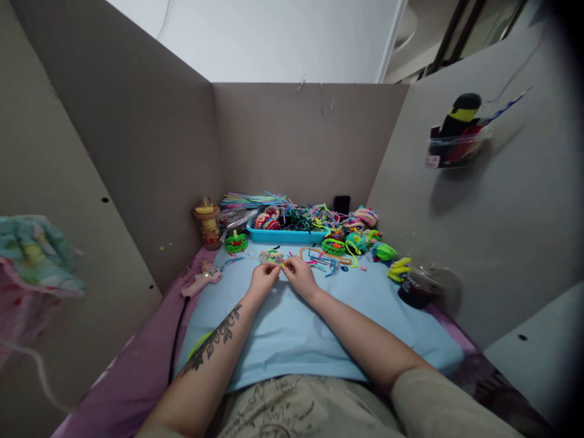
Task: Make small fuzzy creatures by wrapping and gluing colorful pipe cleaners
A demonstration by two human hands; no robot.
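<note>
My left hand (265,277) and my right hand (299,277) meet fingertip to fingertip over the blue cloth (274,340). Between them shows a small yellow-green piece (282,265), apparently a bit of pipe cleaner, pinched by both hands. Just beyond the fingers lies a pastel multicoloured fuzzy bundle (271,256), partly covered by my left hand. To the right of my right hand, loose blue and orange pipe cleaners (325,260) are scattered on the cloth.
A blue tray (292,236) heaped with pipe cleaners stands at the back. Green fuzzy figures (236,243) sit nearby. A pink glue gun (203,280) with a black cord rests left. Cups (207,226) stand at left, and a dark-filled cup (417,292) at right. Grey panels (310,134) enclose the table.
</note>
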